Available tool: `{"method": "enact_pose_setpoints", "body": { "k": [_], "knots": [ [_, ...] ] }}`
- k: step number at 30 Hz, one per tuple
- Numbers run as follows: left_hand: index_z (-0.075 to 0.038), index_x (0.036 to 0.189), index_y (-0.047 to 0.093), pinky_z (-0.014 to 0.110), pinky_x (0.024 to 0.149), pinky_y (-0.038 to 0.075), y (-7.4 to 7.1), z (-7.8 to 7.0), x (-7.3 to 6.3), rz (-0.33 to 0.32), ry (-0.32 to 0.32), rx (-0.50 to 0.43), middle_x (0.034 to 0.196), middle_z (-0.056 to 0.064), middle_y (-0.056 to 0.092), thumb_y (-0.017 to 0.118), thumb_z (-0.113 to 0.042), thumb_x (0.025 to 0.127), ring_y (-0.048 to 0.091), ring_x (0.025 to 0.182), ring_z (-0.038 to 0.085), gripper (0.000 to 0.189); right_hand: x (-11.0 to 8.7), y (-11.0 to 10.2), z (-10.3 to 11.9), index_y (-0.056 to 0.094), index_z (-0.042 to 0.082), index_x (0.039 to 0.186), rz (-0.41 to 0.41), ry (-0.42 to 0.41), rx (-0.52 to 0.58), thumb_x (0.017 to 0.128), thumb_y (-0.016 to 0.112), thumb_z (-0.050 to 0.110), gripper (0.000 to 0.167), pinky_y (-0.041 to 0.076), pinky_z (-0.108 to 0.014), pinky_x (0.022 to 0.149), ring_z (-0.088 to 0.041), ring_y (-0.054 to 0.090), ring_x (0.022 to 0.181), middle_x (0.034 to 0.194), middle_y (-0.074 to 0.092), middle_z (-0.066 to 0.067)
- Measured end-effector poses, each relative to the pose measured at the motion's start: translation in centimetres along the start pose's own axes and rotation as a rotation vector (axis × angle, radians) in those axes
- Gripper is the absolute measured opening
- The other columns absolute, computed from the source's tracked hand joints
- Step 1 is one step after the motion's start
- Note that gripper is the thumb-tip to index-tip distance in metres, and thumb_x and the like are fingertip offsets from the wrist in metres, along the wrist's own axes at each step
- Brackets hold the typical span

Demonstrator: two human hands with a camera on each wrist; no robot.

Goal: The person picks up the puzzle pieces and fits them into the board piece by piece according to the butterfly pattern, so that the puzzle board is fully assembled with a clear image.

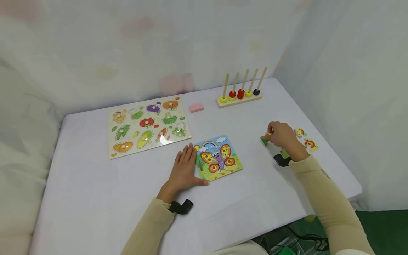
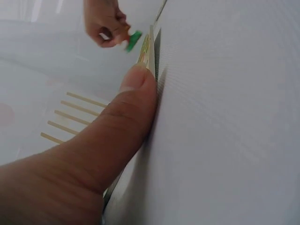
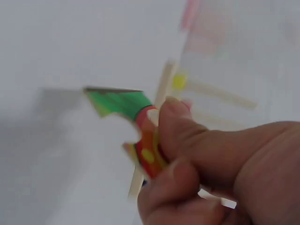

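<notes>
My left hand [image 1: 185, 170] lies at the left corner of a square butterfly puzzle board [image 1: 219, 160], fingers extended along its left side and thumb at its front edge. In the left wrist view the thumb [image 2: 133, 101] touches the board's edge. Over the right part of the table, my right hand [image 1: 282, 135] pinches a jigsaw piece [image 3: 147, 133] between thumb and fingers. Green, red and yellow show on the piece; the fingertips hide part of it. More jigsaw pieces [image 1: 310, 144] lie just right of that hand, partly covered by it.
A vegetable peg puzzle [image 1: 134, 122] lies at the back left, with a pink block [image 1: 196, 107] beside it. At the back stands a wooden bead stand [image 1: 239, 101] with upright rods. White cloth [image 1: 143, 46] hangs behind the table.
</notes>
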State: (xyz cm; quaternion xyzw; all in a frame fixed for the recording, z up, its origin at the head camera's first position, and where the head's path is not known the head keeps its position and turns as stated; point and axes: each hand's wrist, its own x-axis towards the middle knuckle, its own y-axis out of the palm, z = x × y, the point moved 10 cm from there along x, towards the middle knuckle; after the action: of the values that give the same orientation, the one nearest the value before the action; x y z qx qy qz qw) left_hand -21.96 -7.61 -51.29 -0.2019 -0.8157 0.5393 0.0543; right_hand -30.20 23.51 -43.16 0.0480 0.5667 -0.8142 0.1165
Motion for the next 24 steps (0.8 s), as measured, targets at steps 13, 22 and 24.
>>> {"method": "enact_pose_setpoints", "body": {
  "k": [13, 22, 24],
  "knots": [
    [-0.002, 0.154, 0.011, 0.049, 0.121, 0.004, -0.4, -0.1, -0.3, -0.022, 0.006, 0.004, 0.162, 0.014, -0.001, 0.074, -0.074, 0.059, -0.002, 0.150, 0.029, 0.134, -0.3, 10.2, 17.5, 0.066, 0.008, 0.098, 0.314, -0.429, 0.352, 0.090, 0.068, 0.015, 0.010, 0.048, -0.022, 0.060, -0.011, 0.060, 0.060, 0.071, 0.065, -0.001],
    [-0.003, 0.154, 0.012, 0.049, 0.121, 0.003, -0.5, -0.3, -0.3, -0.030, 0.012, -0.009, 0.162, 0.013, 0.001, 0.075, -0.073, 0.059, -0.001, 0.150, 0.028, 0.133, -0.4, 11.5, 19.1, 0.063, 0.006, 0.109, 0.189, -0.452, 0.116, 0.086, 0.072, 0.023, 0.030, 0.044, -0.020, 0.053, -0.006, 0.054, 0.056, 0.076, 0.067, -0.001],
    [-0.003, 0.154, 0.010, 0.049, 0.121, 0.002, -0.6, -0.3, -0.3, -0.026, 0.009, -0.012, 0.162, 0.013, -0.001, 0.075, -0.073, 0.060, -0.002, 0.150, 0.028, 0.134, -0.3, 11.5, 19.0, 0.056, 0.006, 0.111, 0.182, -0.420, 0.095, 0.085, 0.074, 0.026, 0.037, 0.041, -0.020, 0.048, -0.007, 0.053, 0.051, 0.067, 0.062, 0.001]
  ]
}}
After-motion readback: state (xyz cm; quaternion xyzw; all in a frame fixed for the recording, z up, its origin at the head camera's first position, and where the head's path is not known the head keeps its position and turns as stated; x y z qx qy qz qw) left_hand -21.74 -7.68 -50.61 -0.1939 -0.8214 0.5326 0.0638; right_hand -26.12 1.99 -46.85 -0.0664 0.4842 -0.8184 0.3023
